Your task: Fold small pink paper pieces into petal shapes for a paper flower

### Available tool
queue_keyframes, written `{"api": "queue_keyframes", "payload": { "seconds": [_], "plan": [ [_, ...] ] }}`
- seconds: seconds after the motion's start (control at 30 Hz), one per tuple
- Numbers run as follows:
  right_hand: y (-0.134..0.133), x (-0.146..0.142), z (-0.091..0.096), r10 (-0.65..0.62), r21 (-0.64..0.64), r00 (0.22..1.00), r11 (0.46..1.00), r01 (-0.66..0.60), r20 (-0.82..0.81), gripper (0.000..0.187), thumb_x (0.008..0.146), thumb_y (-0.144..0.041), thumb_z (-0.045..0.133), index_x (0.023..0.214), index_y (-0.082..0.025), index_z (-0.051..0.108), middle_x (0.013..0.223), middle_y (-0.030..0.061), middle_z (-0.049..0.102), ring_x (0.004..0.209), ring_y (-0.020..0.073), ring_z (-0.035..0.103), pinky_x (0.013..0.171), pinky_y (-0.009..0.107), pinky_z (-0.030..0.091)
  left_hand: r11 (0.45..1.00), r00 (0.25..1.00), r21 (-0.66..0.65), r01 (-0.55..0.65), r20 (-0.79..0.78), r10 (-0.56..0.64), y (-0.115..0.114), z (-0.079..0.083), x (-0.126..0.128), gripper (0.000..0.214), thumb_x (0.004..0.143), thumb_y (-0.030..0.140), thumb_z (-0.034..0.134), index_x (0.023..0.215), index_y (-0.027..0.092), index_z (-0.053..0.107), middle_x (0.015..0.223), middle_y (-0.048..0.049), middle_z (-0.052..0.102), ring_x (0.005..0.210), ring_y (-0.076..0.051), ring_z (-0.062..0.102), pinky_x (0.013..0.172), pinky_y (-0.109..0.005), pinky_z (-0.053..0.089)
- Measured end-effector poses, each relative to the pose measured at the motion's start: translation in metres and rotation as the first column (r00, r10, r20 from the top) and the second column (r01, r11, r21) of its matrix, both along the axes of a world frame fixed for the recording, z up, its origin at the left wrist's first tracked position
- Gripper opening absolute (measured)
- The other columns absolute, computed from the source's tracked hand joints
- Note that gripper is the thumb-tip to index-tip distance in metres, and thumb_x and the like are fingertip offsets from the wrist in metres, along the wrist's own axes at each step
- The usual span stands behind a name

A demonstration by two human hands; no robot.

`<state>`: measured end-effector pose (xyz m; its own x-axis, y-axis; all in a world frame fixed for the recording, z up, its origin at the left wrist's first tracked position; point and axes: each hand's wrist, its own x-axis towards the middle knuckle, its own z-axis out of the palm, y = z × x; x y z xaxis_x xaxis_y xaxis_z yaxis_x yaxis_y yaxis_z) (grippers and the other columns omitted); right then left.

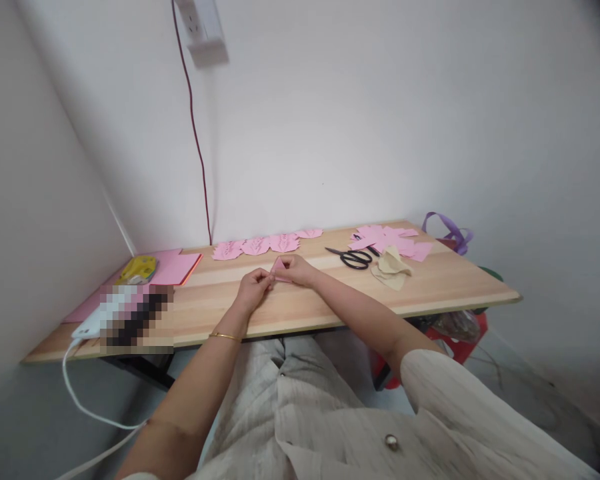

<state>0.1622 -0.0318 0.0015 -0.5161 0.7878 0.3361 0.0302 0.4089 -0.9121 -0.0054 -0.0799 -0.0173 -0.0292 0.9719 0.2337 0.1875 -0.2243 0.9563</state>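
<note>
Between my two hands, just above the middle of the wooden table (300, 307), is a small pink piece of paper (281, 266) that looks folded to a point. My left hand (255, 288) pinches its near left corner. With bent fingers my right hand (297, 269) grips its right side. The fingertips almost meet and hide part of the paper. Behind them, along the wall, lies a row of several pink paper cutouts (256, 246) with jagged edges and dark marks. Black-handled scissors (355, 259) rest to the right of my right hand.
Pink paper scraps (387, 239) are piled at the back right, with crumpled beige paper (393, 268) in front. On the left lie pink paper sheets (175, 267), a yellow packet (137, 270) and a white device (93, 323) with a cable. A purple ribbon (450, 230) hangs past the right end.
</note>
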Motion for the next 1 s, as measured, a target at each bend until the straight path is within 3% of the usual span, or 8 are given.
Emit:
{"api": "queue_keyframes", "payload": {
  "seconds": [0.17, 0.23, 0.37, 0.47, 0.57, 0.7, 0.83, 1.0],
  "plan": [
    [0.016, 0.015, 0.007, -0.242, -0.079, 0.928, 0.97, 0.229, -0.282, 0.029, 0.07, -0.043, 0.066, 0.071, -0.016, 0.056, 0.067, -0.0019, 0.051, 0.066, 0.0102, 0.044, 0.065, 0.023, 0.038, 1.0, 1.0, -0.003, 0.023, 0.008, -0.023, 0.004, -0.007, -0.003, 0.024, 0.064, 0.037, 0.073, 0.062, 0.016, 0.061, 0.052, 0.0014, 0.056, 0.049, -0.009, 0.044, 0.051, -0.022, 0.032],
    [0.02, 0.02, 0.008, -0.258, -0.102, 0.913, 0.966, 0.237, -0.316, 0.031, 0.071, -0.046, 0.065, 0.075, -0.017, 0.055, 0.069, -0.0023, 0.051, 0.065, 0.0096, 0.043, 0.066, 0.023, 0.037, 1.0, 0.997, -0.016, 0.024, 0.074, -0.023, 0.006, -0.008, -0.004, 0.024, 0.064, 0.036, 0.073, 0.063, 0.016, 0.061, 0.052, 0.0016, 0.056, 0.05, -0.009, 0.046, 0.051, -0.022, 0.033],
    [0.016, 0.017, 0.004, -0.07, -0.092, 0.985, 0.994, 0.056, -0.155, 0.038, 0.067, -0.045, 0.07, 0.089, -0.016, 0.06, 0.078, -0.0007, 0.057, 0.07, 0.0104, 0.048, 0.067, 0.023, 0.039, 0.999, 0.97, -0.04, 0.011, 0.241, -0.001, 0.008, -0.007, -0.007, 0.025, 0.062, 0.036, 0.076, 0.067, 0.016, 0.062, 0.053, 0.0025, 0.055, 0.051, -0.009, 0.047, 0.052, -0.021, 0.035],
    [0.01, 0.008, 0.0, 0.054, 0.021, 0.998, 0.998, -0.055, 0.042, 0.033, 0.067, -0.043, 0.069, 0.082, -0.015, 0.062, 0.073, -0.0014, 0.056, 0.067, 0.0106, 0.047, 0.064, 0.023, 0.037, 0.999, 0.947, -0.05, 0.001, 0.321, 0.016, 0.009, -0.005, -0.008, 0.027, 0.06, 0.036, 0.078, 0.067, 0.015, 0.063, 0.053, 0.0024, 0.055, 0.051, -0.008, 0.047, 0.053, -0.021, 0.036],
    [0.009, 0.004, -0.002, -0.033, 0.121, 0.995, 0.992, 0.021, 0.094, 0.031, 0.072, -0.045, 0.063, 0.073, -0.014, 0.062, 0.067, -0.002, 0.053, 0.065, 0.0104, 0.044, 0.061, 0.023, 0.033, 0.998, 0.944, -0.064, 0.016, 0.33, 0.006, 0.008, -0.005, -0.007, 0.028, 0.058, 0.036, 0.079, 0.066, 0.015, 0.063, 0.056, 0.0016, 0.057, 0.054, -0.008, 0.049, 0.055, -0.022, 0.038],
    [0.012, 0.008, -0.001, -0.103, 0.109, 0.994, 0.989, 0.098, 0.045, 0.031, 0.072, -0.044, 0.063, 0.076, -0.013, 0.063, 0.07, -0.0008, 0.056, 0.066, 0.0111, 0.046, 0.062, 0.023, 0.035, 0.993, 0.962, -0.102, 0.054, 0.273, -0.024, 0.004, -0.003, -0.004, 0.029, 0.056, 0.035, 0.081, 0.066, 0.015, 0.063, 0.06, 0.0018, 0.059, 0.056, -0.009, 0.05, 0.056, -0.022, 0.039],
    [0.01, 0.013, 0.001, -0.055, 0.131, 0.99, 0.991, 0.038, 0.129, 0.028, 0.071, -0.041, 0.064, 0.074, -0.014, 0.064, 0.069, -0.0008, 0.057, 0.066, 0.0112, 0.047, 0.061, 0.022, 0.035, 0.997, 0.935, -0.061, 0.048, 0.353, -0.023, 0.004, -0.001, -0.002, 0.036, 0.056, 0.037, 0.08, 0.08, 0.016, 0.066, 0.075, -0.0017, 0.066, 0.068, -0.013, 0.058, 0.067, -0.026, 0.046],
    [0.001, 0.009, 0.003, 0.006, 0.134, 0.988, 0.991, -0.027, 0.155, 0.03, 0.072, -0.043, 0.063, 0.08, -0.014, 0.067, 0.075, 0.0011, 0.061, 0.068, 0.0119, 0.05, 0.062, 0.023, 0.039, 0.998, 0.915, -0.051, 0.035, 0.404, -0.012, 0.007, -0.003, -0.004, 0.034, 0.053, 0.038, 0.082, 0.072, 0.016, 0.064, 0.07, -0.0013, 0.064, 0.069, -0.015, 0.058, 0.072, -0.03, 0.047]
  ]
}}
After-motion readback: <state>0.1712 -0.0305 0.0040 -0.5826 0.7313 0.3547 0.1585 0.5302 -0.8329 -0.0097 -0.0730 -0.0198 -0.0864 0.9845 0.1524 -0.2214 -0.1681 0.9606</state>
